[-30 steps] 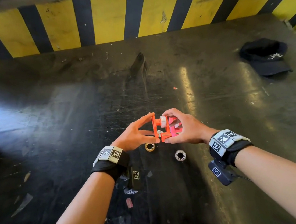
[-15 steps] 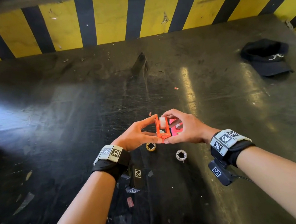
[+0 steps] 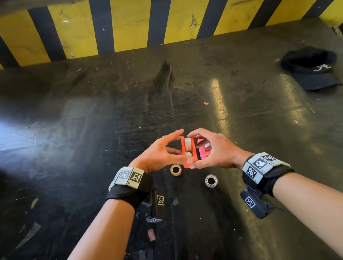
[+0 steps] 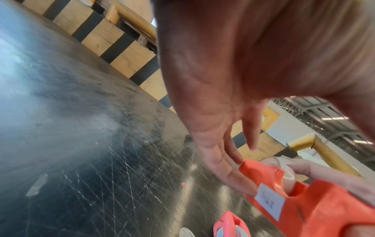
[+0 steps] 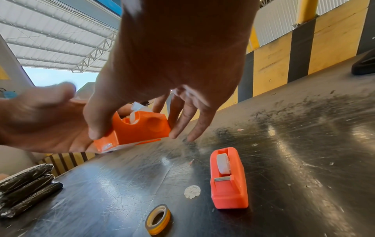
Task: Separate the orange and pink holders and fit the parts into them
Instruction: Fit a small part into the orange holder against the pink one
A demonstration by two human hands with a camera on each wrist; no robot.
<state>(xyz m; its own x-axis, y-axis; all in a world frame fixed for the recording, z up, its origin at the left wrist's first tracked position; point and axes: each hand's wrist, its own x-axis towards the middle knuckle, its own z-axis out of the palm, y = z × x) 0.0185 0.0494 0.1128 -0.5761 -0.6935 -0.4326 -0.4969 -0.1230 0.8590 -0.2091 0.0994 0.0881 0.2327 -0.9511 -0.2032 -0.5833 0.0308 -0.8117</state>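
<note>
The orange holder (image 3: 188,151) is in the air over the dark table, a white roll seated in it. My right hand (image 3: 213,151) pinches it, thumb on one end and fingers on the other (image 5: 140,129). My left hand (image 3: 161,153) lies against its labelled side (image 4: 304,200) with straight fingers (image 4: 229,173), the thumb apart. The pink holder (image 5: 229,179) stands on the table under my right hand, also with a white roll in it. A yellow tape roll (image 3: 175,169) and a clear one (image 3: 211,180) lie loose just in front of the hands.
A black cap (image 3: 310,68) lies at the far right of the scratched table (image 3: 82,139). A yellow and black striped wall (image 3: 154,17) closes the far edge. A small round sticker (image 5: 192,191) lies beside the pink holder.
The orange holder has turned so its narrow top faces me. My left fingers have straightened off their pinch and now lie flat on its side. The right hand keeps its hold.
</note>
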